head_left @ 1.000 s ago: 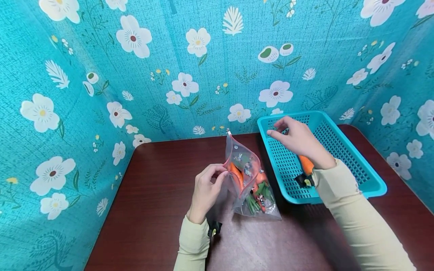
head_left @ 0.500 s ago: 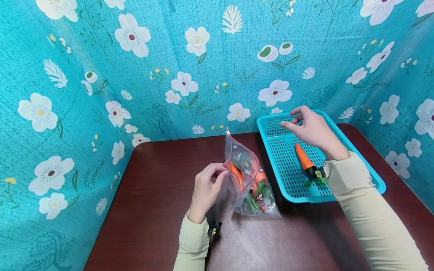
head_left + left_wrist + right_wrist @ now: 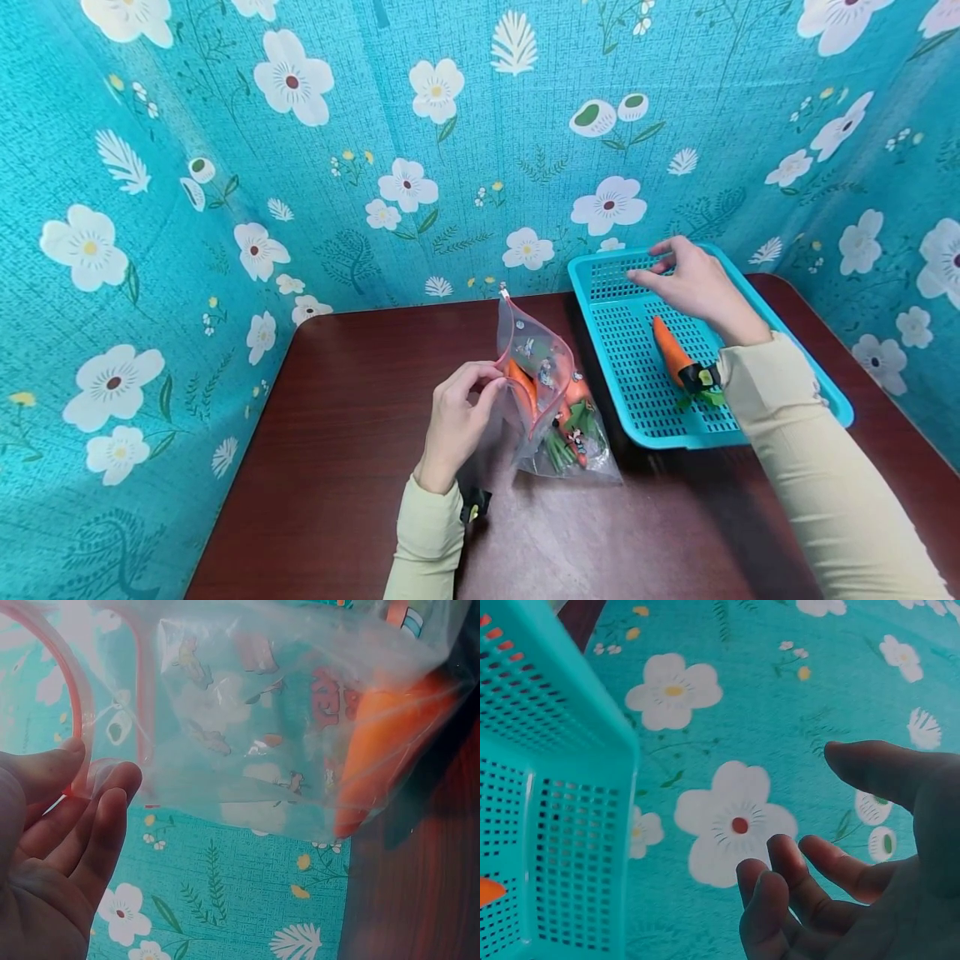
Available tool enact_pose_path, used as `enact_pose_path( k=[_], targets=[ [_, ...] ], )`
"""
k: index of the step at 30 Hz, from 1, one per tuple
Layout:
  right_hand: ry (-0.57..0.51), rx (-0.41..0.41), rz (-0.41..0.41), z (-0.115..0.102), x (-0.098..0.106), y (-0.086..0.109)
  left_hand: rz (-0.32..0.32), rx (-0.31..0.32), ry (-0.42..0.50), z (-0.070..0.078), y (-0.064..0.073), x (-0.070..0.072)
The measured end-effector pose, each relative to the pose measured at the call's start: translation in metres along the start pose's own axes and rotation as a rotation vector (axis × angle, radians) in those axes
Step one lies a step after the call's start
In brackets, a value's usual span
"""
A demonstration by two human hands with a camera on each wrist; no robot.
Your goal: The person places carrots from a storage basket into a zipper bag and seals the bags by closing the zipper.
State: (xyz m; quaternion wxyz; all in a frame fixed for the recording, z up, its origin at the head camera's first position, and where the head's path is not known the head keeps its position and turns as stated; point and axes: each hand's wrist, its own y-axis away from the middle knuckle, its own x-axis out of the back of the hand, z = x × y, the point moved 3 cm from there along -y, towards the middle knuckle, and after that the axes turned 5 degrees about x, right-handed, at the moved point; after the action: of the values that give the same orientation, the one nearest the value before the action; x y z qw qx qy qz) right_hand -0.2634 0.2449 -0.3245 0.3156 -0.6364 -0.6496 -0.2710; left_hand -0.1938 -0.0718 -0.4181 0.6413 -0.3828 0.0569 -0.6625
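bag-filling seems in hand: the left grip (image 3: 459, 421) pinches the clear bag (image 3: 540, 333) by its mouth, while the right grip (image 3: 697, 287), loosely parted and empty near the basket (image 3: 628, 383), likely needs lowering to the carrot (image 3: 670, 350) lying inside.

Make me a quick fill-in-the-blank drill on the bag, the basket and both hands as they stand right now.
1. The left hand pinches the rim of the clear bag, whose mouth is ____.
2. In the head view, the turquoise basket stands to the ____ of the bag.
3. The right hand is holding ____.
4. The body of the carrot lying in the basket is ____ in colour.

Missing words: open; right; nothing; orange.
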Motion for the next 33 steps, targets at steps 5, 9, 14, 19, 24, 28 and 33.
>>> enact_pose_path(
  k=[5,9,14,19,24,28,33],
  targets=[
    [-0.017,-0.042,-0.069,0.018,-0.004,-0.007,-0.004,0.007,-0.002,0.0,-0.001,0.0],
    [-0.021,-0.108,-0.148,0.04,-0.011,-0.013,-0.005,0.008,-0.004,0.0,-0.001,0.001],
    [0.028,-0.143,-0.229,0.067,-0.021,-0.019,-0.008,0.007,0.004,0.0,-0.001,0.002],
    [0.038,-0.176,-0.299,0.086,-0.029,-0.023,-0.012,0.007,0.006,-0.001,0.0,0.002],
    [0.096,-0.214,-0.343,0.096,-0.033,-0.024,-0.01,0.003,0.01,-0.001,0.0,0.002],
    [0.158,-0.235,-0.378,0.099,-0.037,-0.024,-0.003,0.003,0.009,-0.001,0.0,0.002],
    [0.205,-0.29,-0.386,0.104,-0.041,-0.023,0.004,-0.006,0.012,-0.001,-0.001,0.002]
  ],
)
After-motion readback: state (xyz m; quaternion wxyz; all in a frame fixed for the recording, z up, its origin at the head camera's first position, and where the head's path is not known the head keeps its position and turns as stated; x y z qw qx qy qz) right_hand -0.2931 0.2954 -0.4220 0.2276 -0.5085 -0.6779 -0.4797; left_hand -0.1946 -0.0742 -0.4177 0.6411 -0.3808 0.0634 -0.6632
